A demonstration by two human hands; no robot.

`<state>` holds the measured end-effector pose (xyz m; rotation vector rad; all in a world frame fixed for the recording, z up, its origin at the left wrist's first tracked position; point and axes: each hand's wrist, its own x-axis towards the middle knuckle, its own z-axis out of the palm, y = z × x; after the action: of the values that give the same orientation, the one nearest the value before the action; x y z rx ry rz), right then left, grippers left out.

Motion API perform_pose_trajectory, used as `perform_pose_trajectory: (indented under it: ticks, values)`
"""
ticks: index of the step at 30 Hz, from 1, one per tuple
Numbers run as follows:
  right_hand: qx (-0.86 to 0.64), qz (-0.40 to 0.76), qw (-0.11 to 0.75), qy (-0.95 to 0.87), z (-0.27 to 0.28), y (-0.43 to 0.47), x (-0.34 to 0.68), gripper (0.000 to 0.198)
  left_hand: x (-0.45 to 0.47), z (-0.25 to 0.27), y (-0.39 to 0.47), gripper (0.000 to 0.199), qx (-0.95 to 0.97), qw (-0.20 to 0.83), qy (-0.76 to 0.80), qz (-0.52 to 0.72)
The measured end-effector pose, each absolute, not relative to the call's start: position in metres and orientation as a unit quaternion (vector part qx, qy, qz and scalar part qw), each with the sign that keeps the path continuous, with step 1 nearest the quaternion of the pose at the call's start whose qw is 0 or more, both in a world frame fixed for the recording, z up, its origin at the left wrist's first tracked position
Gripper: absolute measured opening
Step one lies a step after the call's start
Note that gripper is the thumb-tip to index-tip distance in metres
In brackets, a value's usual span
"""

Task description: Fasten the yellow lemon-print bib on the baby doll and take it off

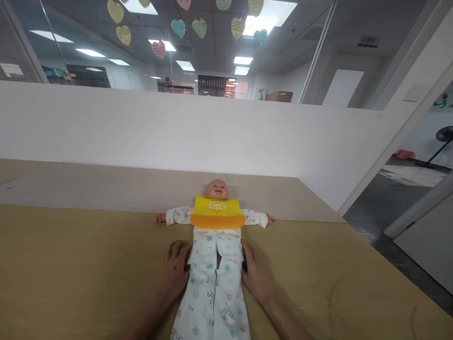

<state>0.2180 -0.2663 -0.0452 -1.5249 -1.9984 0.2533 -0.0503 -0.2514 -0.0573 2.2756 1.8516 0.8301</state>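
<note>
Doll [229, 250] lies face-up, head toward the far edge of the worktop [88, 264]; likely light, stiff-headed, best held round the torso; left hand [177, 269] and right hand [259, 273] flank it; grip hidden, cannot tell.

The bib [217, 212] is bright yellow, with an orange pocket [217, 222] along the bottom and a white fruit slice [217, 205] drawn on it. The clothes [228, 283] on the doll [217, 189] are white, with pale green dots and tiny pictures. The table [88, 264] is yellowish brown, with a greyish strip [106, 186] at the back. The wall [177, 127] is white. The heart notes [178, 29] are yellow, pink, green and blue.
</note>
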Motion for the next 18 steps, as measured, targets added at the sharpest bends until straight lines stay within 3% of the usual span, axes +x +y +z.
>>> perform_pose_trajectory:
  ticks: [4,10,18]
  values:
    - [-0.595,0.124,0.358,-0.708,-0.044,-0.266,0.21,0.057,-0.039,-0.039,-0.252,0.015,0.729,0.097,0.639,0.226]
    - [-0.57,0.204,0.472,-0.64,-0.05,-0.266,0.205,0.046,-0.035,-0.036,-0.251,0.019,0.722,0.102,0.649,0.216]
    - [-0.554,0.228,0.501,-0.624,-0.057,-0.262,0.211,0.046,-0.04,-0.039,-0.249,0.032,0.76,0.074,0.595,0.252]
